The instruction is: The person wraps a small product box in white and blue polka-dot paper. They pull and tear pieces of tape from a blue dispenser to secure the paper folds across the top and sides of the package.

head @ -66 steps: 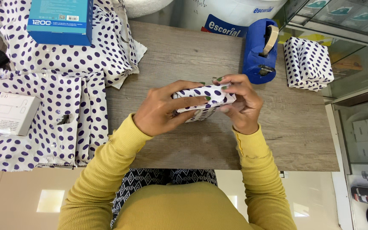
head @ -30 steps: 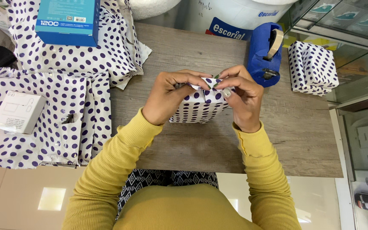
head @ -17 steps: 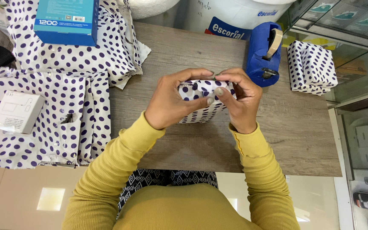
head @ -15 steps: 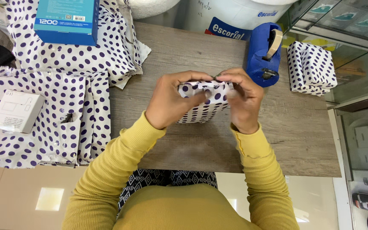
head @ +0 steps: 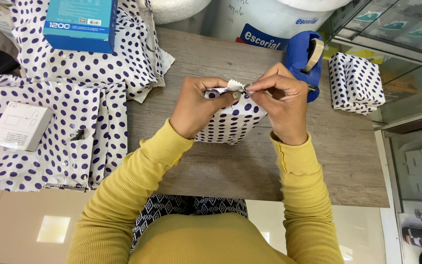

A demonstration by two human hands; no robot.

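The small box wrapped in white paper with purple dots [head: 231, 122] sits near the middle of the wooden worktop [head: 250, 166], between my two hands. Its long axis runs roughly left to right, tilted a little, with its top face towards the far edge. My left hand [head: 196, 105] wraps over the box's left end, fingers curled shut around it, thumb pressing the top. My right hand [head: 282, 105] is closed in a pinch at the top edge, where a small flap of paper [head: 235, 86] stands up between my fingertips, so the box lies under and between both grips.

Just beyond my right hand, at the far edge, stands a blue tape dispenser [head: 303, 61]. Near the far right corner lies a finished parcel in the same dotted paper [head: 356, 84]. Behind the far edge are white tubs [head: 279, 19], one with a dark blue label.

Sheets of dotted wrapping paper [head: 59, 146] cover the left side of the worktop. A flat white box [head: 20, 126] lies on them near the left edge, and a blue rectangular box [head: 80, 24] lies at the far left corner.
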